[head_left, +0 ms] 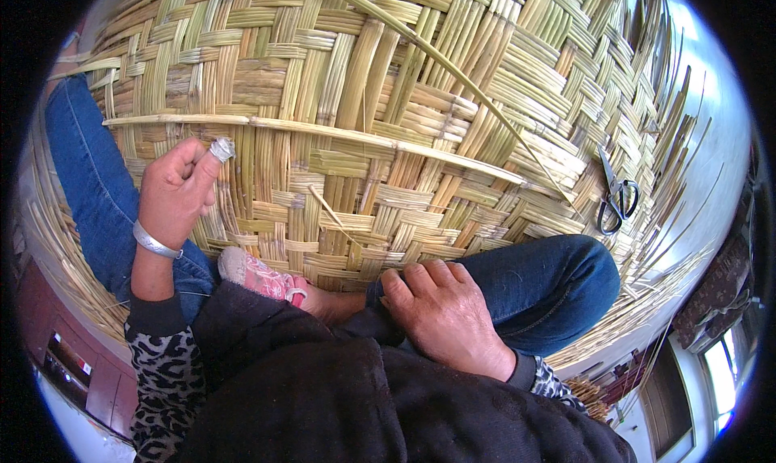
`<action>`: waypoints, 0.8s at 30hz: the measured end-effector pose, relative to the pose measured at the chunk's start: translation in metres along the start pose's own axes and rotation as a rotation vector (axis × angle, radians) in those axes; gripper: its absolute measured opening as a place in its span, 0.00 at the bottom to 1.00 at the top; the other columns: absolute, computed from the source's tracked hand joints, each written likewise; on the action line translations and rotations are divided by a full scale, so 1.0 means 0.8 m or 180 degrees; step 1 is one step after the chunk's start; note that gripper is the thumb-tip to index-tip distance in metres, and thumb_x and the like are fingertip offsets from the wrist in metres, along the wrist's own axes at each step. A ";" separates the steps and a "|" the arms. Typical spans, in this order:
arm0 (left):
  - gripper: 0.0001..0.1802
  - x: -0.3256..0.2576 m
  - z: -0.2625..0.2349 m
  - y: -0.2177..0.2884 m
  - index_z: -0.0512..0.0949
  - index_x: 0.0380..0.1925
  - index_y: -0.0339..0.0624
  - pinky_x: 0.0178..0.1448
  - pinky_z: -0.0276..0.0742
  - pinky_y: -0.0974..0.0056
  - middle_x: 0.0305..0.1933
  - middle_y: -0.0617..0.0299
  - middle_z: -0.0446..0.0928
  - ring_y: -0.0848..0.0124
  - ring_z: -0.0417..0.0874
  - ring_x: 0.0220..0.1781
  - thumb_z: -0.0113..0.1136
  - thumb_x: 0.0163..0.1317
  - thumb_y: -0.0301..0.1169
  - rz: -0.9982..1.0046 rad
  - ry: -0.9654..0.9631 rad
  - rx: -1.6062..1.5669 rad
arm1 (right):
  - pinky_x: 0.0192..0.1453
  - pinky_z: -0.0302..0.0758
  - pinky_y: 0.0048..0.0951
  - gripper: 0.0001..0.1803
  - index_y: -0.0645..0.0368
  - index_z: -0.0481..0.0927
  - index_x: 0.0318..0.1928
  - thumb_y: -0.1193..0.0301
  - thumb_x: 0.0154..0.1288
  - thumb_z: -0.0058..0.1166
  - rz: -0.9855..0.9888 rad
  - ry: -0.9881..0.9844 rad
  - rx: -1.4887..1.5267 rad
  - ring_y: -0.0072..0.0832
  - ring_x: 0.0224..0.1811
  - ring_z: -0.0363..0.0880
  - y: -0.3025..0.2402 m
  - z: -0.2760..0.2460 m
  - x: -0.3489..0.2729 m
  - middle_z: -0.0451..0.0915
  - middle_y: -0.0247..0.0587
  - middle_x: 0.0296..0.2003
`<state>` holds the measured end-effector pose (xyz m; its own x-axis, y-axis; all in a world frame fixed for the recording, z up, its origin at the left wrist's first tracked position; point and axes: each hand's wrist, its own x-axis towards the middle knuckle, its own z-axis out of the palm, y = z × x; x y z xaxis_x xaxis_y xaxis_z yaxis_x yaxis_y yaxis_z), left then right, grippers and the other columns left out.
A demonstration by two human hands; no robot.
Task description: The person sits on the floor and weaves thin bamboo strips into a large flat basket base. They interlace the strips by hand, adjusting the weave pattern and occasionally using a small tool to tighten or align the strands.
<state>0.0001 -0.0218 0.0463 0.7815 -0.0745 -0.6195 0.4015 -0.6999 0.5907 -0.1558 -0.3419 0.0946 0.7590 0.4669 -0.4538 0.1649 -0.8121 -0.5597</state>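
Observation:
My left hand [175,190], with a silver bracelet on the wrist, is raised at the left over a large woven mat [339,168]. Its fingers are curled in and the thumb, wrapped in grey tape at the tip, points outward. Nothing shows in its grip. My right hand [444,309] lies on my bent right leg, palm down, with the fingers loosely spread and slightly bent. A long peeled reed strip [323,131] runs across the mat just beyond my left hand. Another long greenish strip [461,75] slants over the weave from the top toward the right.
Black-handled scissors [618,200] lie on the mat at the right, blades pointing away. A short loose splint [327,207] rests in the middle. Unwoven reed ends [675,164] stick out along the mat's right edge. My legs and a pink-patterned sock [263,277] are on the mat.

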 end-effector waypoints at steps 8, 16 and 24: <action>0.15 -0.001 -0.004 -0.002 0.75 0.30 0.42 0.22 0.65 0.73 0.21 0.72 0.72 0.86 0.70 0.21 0.62 0.78 0.33 0.0159 -0.0136 0.0079 | 0.49 0.76 0.37 0.18 0.54 0.80 0.53 0.63 0.65 0.64 0.0002 -0.0036 0.0023 0.36 0.46 0.81 0.000 -0.003 0.000 0.79 0.36 0.40; 0.13 -0.002 -0.003 -0.001 0.75 0.30 0.41 0.25 0.67 0.73 0.22 0.71 0.74 0.86 0.72 0.23 0.61 0.77 0.30 0.0230 -0.0175 0.0178 | 0.49 0.77 0.38 0.19 0.55 0.80 0.53 0.63 0.64 0.65 0.0008 -0.0013 -0.0007 0.36 0.46 0.81 0.000 -0.001 -0.001 0.79 0.36 0.40; 0.13 -0.001 -0.004 0.001 0.75 0.30 0.41 0.25 0.68 0.74 0.23 0.72 0.74 0.86 0.72 0.23 0.61 0.77 0.30 0.0170 -0.0212 0.0126 | 0.49 0.76 0.37 0.19 0.54 0.81 0.53 0.63 0.64 0.66 0.0018 -0.0034 -0.0021 0.36 0.46 0.81 0.001 -0.001 -0.002 0.79 0.36 0.41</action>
<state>0.0014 -0.0201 0.0490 0.7672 -0.1585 -0.6215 0.3400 -0.7211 0.6037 -0.1563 -0.3434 0.0956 0.7531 0.4661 -0.4644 0.1649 -0.8170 -0.5526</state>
